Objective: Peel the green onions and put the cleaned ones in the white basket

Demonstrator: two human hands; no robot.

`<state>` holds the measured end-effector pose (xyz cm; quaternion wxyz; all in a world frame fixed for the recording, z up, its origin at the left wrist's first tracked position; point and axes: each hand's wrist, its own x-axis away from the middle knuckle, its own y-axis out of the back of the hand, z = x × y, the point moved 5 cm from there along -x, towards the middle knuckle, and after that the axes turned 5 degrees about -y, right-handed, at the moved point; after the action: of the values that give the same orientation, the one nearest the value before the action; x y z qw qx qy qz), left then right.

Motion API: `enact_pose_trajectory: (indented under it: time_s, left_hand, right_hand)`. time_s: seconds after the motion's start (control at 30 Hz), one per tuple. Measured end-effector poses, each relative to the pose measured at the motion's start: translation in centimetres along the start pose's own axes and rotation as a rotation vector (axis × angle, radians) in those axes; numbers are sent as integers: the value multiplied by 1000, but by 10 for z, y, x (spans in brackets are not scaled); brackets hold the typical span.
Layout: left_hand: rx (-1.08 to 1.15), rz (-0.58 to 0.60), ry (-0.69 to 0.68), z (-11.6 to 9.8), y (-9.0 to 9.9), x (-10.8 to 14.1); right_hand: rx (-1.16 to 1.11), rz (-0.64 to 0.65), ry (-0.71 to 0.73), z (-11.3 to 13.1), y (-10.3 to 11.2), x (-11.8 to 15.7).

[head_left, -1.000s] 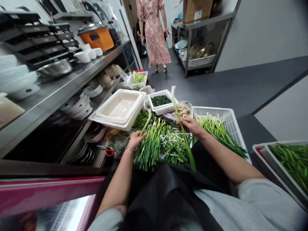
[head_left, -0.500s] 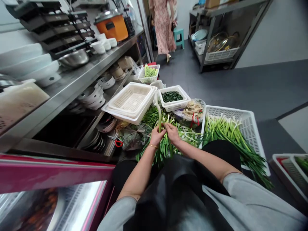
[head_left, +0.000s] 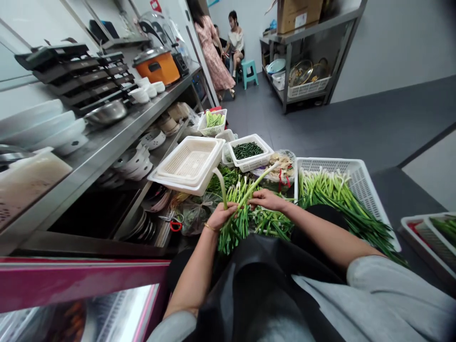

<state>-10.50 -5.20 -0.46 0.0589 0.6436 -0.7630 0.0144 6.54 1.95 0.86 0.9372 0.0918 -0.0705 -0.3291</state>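
Observation:
My left hand (head_left: pixel 223 216) is closed around a green onion (head_left: pixel 261 178) that slants up to the right, its pale end above my right hand. A second pale stalk (head_left: pixel 221 185), bent at the top, rises from the same grip on the left. My right hand (head_left: pixel 268 199) is just right of the slanting onion, fingers pressed together; what they pinch, if anything, is hidden. Below both hands lies a heap of green onions (head_left: pixel 233 232). To the right, a white basket (head_left: pixel 372 197) holds a row of green onions (head_left: pixel 331 190), white ends pointing away.
Stacked white trays (head_left: pixel 188 159), a basket of dark green chillies (head_left: pixel 248 150) and a bagged pale vegetable (head_left: pixel 283 164) stand ahead. Red-handled scissors (head_left: pixel 175 224) lie left of a plastic bag (head_left: pixel 195 213). A steel counter (head_left: pixel 117 128) runs along the left. Several people (head_left: pixel 217 52) are near the doorway.
My hands have moved apart, the left one leftward and down. The onion now leans right, apart from the bent stalk on the left. The view has tilted up, showing seated people.

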Motion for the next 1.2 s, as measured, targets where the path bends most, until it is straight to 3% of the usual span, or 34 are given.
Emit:
enact_pose_trajectory:
  time_s: [0.1, 0.3, 0.33, 0.37, 0.43, 0.53, 0.63, 0.7, 0.77, 0.83, 0.87, 0.93, 1.0, 1.1, 1.17, 1.2]
  left_hand:
    - [185, -38, 49, 1, 17, 12]
    - [268, -164, 50, 6, 57, 48]
    - [266, -177, 53, 7, 62, 53]
    - [267, -190, 52, 8, 66, 56]
    - [281, -212, 45, 8, 70, 58]
    - [297, -204, 51, 9, 67, 52]
    - [276, -134, 83, 12, 52, 39]
    - [234, -65, 114, 14, 37, 31]
    - [160, -12, 108, 12, 21, 24]
    - [72, 3, 55, 7, 12, 21]
    - [30, -3, 31, 4, 11, 21]
    - [-15, -21, 33, 3, 15, 25]
    - [2, -24, 84, 8, 25, 32]
    - [66, -77, 108, 12, 45, 41]
    - [87, -123, 72, 8, 55, 44]
    - [94, -131, 51, 4, 57, 43]
  right_hand:
    - [122, -55, 11, -7, 34, 19]
    - [480, -771, -343, -56, 173, 62]
    - [491, -829, -408, -66, 187, 68]
    - [512, -806, -474, -75, 194, 70]
    - [573, -581, -592, -93, 186, 63]
    - [597, -227, -628, -95, 133, 37]
    - [202, -171, -321, -53, 61, -2]
    - [-155, -40, -103, -16, 10, -26]
    - [-243, 112, -25, 10, -32, -40]
    - [-151, 203, -55, 18, -54, -43]
    - [-108, 212, -83, 17, -55, -41]
    - [-167, 129, -105, 11, -32, -32]
    - [-397, -63, -40, 7, 15, -14]
    - [-654, -479, 172, 4, 101, 26]
    - [-534, -597, 181, 0, 132, 45]
    - [-419, -575, 126, -4, 135, 48]
